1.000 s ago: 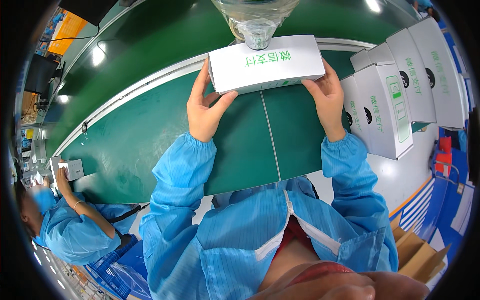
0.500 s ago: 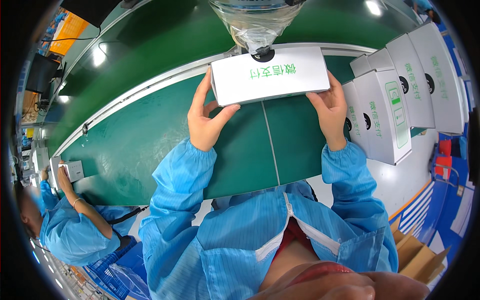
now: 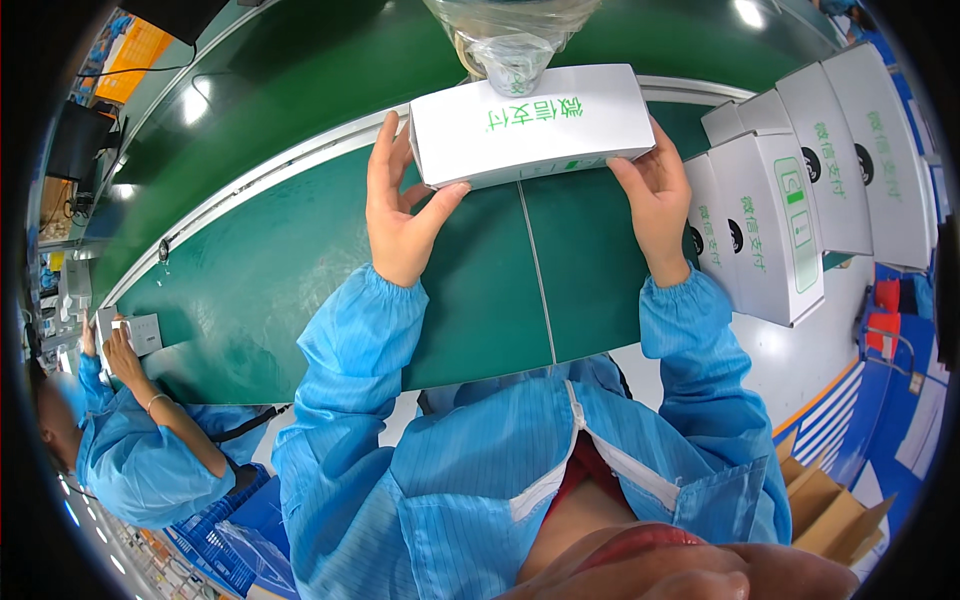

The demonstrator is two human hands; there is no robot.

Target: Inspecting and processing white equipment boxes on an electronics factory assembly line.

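Note:
A long white box (image 3: 540, 145) with green print is gripped at its two ends. My left hand (image 3: 405, 215) closes on its left end, thumb at the near lower edge and fingers along the end. At the opposite end my right hand (image 3: 655, 200) holds it the same way, thumb on the near edge. Its top faces up, and a strip of the near side with a green mark shows. Above the far edge hangs a device wrapped in clear plastic (image 3: 515, 55), which covers a bit of the box's top.
Several white printed boxes (image 3: 765, 225) stand close together right of my right hand. Under my hands lies a green work surface (image 3: 480, 290) with a pale seam and a metal rail behind. On the left, a co-worker's hand (image 3: 122, 355) holds a small white box (image 3: 145, 333).
Both hands have moved the white box slightly away and to the left, further under the wrapped device. The box has tilted, showing more of its near side.

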